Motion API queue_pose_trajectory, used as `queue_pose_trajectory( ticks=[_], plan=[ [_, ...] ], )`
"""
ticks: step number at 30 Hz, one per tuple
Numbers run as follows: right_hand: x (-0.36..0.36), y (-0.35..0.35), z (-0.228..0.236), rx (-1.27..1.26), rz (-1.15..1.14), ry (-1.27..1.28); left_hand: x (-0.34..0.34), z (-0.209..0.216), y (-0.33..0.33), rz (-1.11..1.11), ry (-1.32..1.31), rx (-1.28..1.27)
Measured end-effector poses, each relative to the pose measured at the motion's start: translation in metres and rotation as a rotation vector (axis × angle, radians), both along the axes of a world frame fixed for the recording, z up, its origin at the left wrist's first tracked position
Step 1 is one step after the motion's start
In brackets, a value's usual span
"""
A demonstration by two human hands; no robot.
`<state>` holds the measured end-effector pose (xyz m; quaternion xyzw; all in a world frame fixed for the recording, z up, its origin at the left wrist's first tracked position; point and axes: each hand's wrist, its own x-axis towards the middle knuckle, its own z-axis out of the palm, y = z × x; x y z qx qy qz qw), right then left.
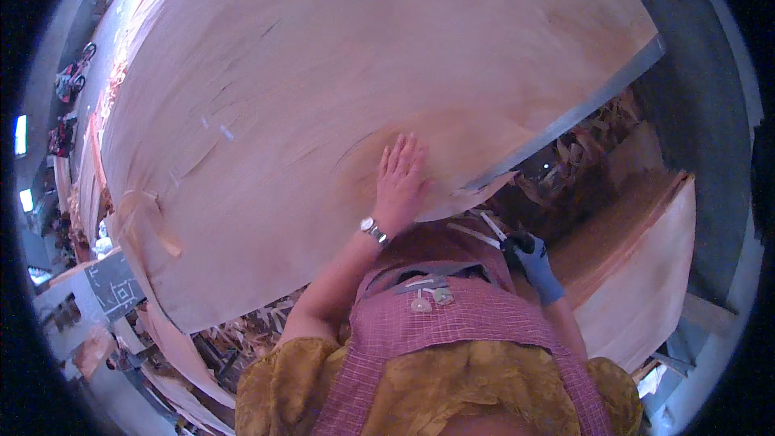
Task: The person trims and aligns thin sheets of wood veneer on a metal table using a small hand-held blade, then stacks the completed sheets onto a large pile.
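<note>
A large sheet of pale wood veneer [307,89] spreads in front of me over a broad stack. My left hand [402,178], bare and with a watch [374,231] on the wrist, lies flat on the veneer near its front edge, fingers stretched out. Close to my apron, my right hand [529,257] wears a blue and black glove and is closed. From it stick two thin pale lengths [492,226], spread like prongs; their exact kind cannot be made out. A torn flap of veneer [488,190] curls at the edge between my hands.
To the right stands a lower stack of veneer sheets [638,274]. Scraps and shavings [577,145] lie in the gap beside the big sheet. A grey straight edge [573,117] runs along the sheet's right front. More strips [182,355] lie at the lower left.
</note>
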<state>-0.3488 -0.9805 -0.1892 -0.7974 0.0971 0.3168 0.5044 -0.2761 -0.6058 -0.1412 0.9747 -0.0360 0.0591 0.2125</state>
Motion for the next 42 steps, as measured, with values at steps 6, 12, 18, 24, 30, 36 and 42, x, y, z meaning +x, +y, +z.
queue_pose_trajectory(
  ticks=[6,12,18,24,30,36,42],
  plan=[
    [0.033,-0.048,-0.058,-0.169,-0.057,-0.275,0.07,-0.063,-0.066,-0.29,-0.003,-0.033],
    [0.116,-0.074,-0.019,-0.006,-0.099,-0.221,0.087,-0.03,-0.148,-0.174,0.052,0.007],
    [0.165,-0.09,-0.012,0.065,-0.024,-0.202,0.079,-0.036,-0.153,-0.072,0.048,0.002],
    [0.169,-0.115,-0.06,0.124,-0.044,-0.094,-0.039,-0.046,-0.106,0.616,0.146,-0.023],
    [0.177,-0.11,-0.067,0.105,0.337,-0.133,-0.165,-0.084,-0.05,1.893,-0.196,-0.77],
    [0.181,-0.118,-0.119,0.081,0.487,-0.153,-0.208,-0.092,-0.016,1.918,-0.439,-1.596],
    [0.181,-0.036,-0.03,0.176,0.494,0.104,-0.207,-0.083,-0.011,1.984,-0.644,-1.512]
  ],
)
